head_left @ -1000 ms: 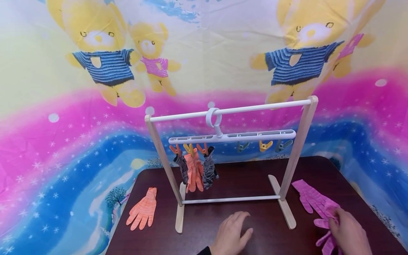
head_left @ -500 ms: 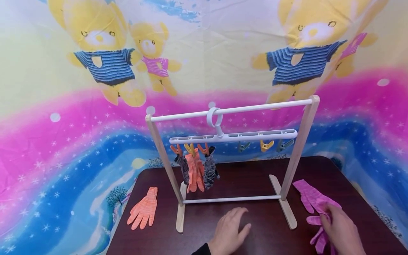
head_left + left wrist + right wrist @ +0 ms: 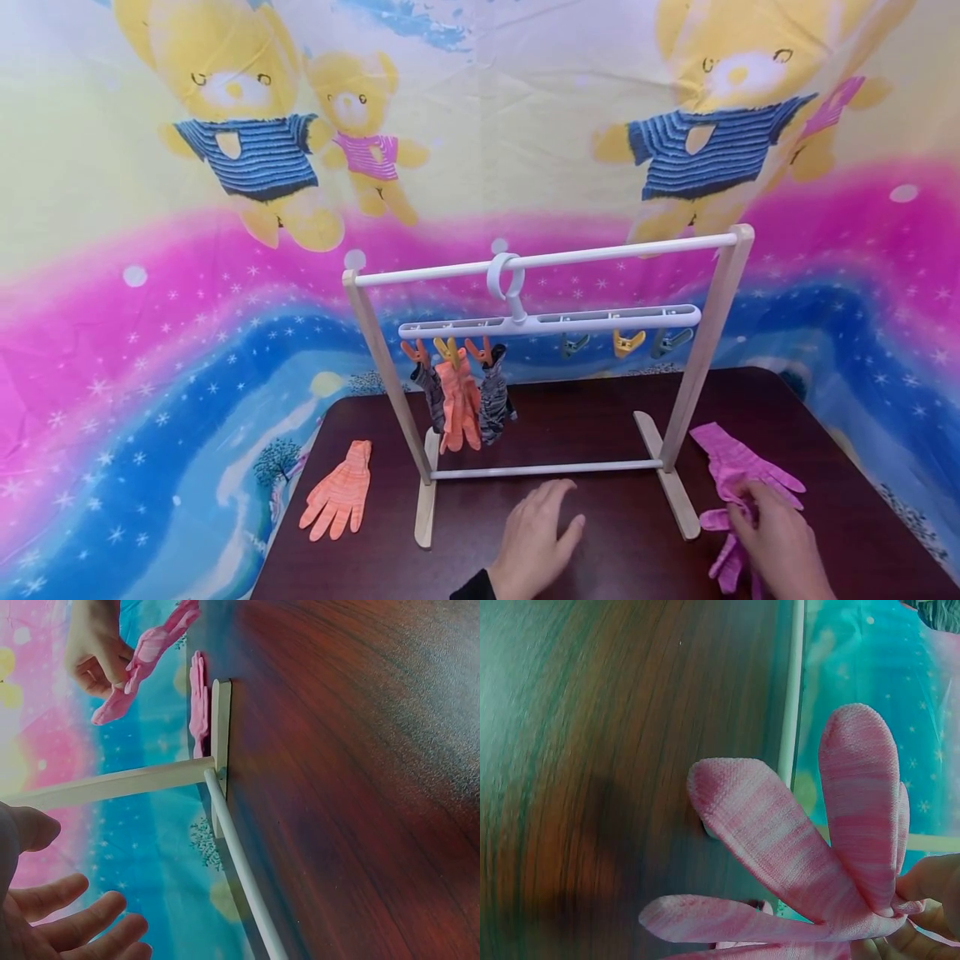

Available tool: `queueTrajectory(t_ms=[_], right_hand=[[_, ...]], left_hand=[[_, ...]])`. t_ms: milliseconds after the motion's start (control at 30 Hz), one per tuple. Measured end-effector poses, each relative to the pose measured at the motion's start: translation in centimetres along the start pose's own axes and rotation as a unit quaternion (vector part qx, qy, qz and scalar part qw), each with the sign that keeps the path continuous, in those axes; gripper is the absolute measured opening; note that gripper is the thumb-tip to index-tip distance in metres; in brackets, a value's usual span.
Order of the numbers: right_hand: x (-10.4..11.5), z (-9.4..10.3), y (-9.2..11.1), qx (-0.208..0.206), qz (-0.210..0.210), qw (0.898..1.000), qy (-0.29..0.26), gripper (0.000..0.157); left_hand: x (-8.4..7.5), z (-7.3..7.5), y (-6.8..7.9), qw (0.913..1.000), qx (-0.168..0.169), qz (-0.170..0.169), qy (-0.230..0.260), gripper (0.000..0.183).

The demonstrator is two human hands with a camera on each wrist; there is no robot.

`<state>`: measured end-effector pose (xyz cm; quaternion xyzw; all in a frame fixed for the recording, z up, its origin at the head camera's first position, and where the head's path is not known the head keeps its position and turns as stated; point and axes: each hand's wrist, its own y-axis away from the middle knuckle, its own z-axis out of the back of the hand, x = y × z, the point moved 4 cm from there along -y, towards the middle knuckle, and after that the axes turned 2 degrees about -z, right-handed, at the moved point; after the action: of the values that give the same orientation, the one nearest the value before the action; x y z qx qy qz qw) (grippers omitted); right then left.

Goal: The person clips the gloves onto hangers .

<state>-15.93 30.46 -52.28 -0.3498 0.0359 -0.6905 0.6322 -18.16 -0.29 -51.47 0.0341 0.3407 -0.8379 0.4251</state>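
My right hand (image 3: 783,542) pinches a pink knitted glove (image 3: 772,832) near the front right of the table, and the glove's fingers spread out below the grip. A second pink glove (image 3: 720,450) lies flat beside the rack's right foot, partly overlapped by the held one in the head view. Held low in front of the rack, my left hand (image 3: 536,537) has its fingers relaxed and thumb apart, with nothing in it. The left wrist view shows the held glove raised off the table.
A wooden rack (image 3: 705,350) with white rods carries a white hanger (image 3: 600,318). Clips on its left half hold an orange glove (image 3: 459,404) and dark grey knitted pieces (image 3: 492,404). Green and yellow clips (image 3: 628,342) hang at right. Another orange glove (image 3: 341,492) lies at left.
My right hand has moved left with the pink glove in its grip, drawing it nearer the rack's right foot. The left hand has risen slightly; rack and hanging pieces stay put.
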Motion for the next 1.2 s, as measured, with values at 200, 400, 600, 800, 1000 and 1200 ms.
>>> queueTrajectory(t_ms=[200, 400, 600, 800, 1000, 1200], right_hand=[[0.8, -0.4, 0.1, -0.023, 0.016, 1.000, -0.015, 0.019], [1.8, -0.5, -0.4, -0.041, 0.033, 0.998, -0.024, 0.019], [2.7, -0.5, -0.8, -0.040, 0.036, 0.998, -0.037, 0.019], [3.8, -0.6, -1.4, -0.025, 0.034, 0.998, -0.036, 0.020], [4.9, -0.8, -1.9, -0.032, 0.038, 0.998, -0.045, 0.021], [6.0, -0.8, -2.6, -0.039, 0.050, 0.996, -0.057, 0.022]], left_hand=[[0.1, 0.3, -0.2, 1.0000, 0.002, 0.006, -0.004, 0.037], [-0.1, 0.6, -0.6, 1.0000, -0.007, 0.002, -0.006, 0.037], [-0.2, 0.8, -0.9, 0.9998, -0.019, -0.002, -0.009, 0.036], [-0.3, 1.1, -1.3, 0.9997, -0.023, 0.000, -0.005, 0.037], [-0.1, 1.3, -1.6, 0.9998, -0.016, 0.011, 0.010, 0.037], [0.4, 1.7, -2.1, 0.9993, -0.010, 0.026, 0.026, 0.039]])
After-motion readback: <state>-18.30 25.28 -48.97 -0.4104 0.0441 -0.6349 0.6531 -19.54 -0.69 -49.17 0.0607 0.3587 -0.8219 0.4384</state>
